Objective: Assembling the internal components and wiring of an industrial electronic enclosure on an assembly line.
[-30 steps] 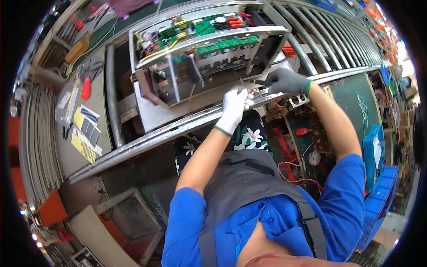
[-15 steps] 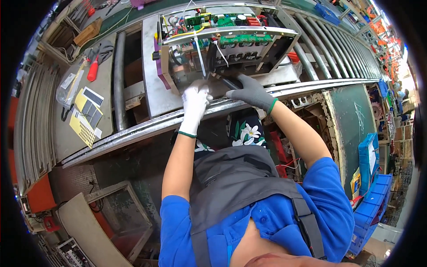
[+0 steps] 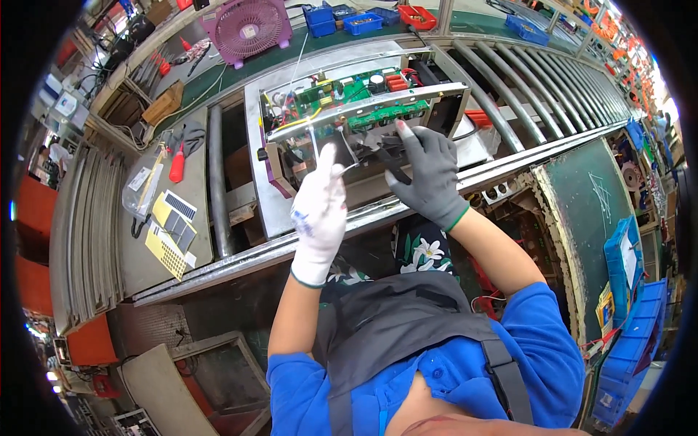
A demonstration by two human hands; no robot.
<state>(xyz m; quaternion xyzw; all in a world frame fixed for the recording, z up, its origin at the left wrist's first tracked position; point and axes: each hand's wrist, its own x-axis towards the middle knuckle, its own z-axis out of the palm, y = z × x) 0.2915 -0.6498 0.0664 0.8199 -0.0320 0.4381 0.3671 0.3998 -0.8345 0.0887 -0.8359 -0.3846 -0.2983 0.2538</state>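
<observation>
An open-topped metal chassis (image 3: 363,116) with green circuit boards (image 3: 331,93) and coloured wires lies on a white board (image 3: 256,109) in front of me. My left hand (image 3: 320,211), in a white glove, is at its near edge, forefinger stretched up and slightly blurred. Beside that finger a thin white cable tie (image 3: 347,149) sticks out of the chassis; whether I touch it cannot be told. My right hand (image 3: 430,174), in a grey glove, has thumb and forefinger spread around a dark hand tool (image 3: 391,154) whose exact kind is blurred.
To the right stretches a roller conveyor (image 3: 538,94). A red-handled tool (image 3: 177,166) and yellow sticker sheets (image 3: 166,251) lie on the left board. Behind stand a purple fan (image 3: 249,33) and blue bins (image 3: 362,23). A blue crate (image 3: 631,349) is at the lower right.
The whole view has shifted, bringing the fan and bins in. My left fingers have straightened from a closed grip near the cable tie. My right thumb and forefinger have spread wider.
</observation>
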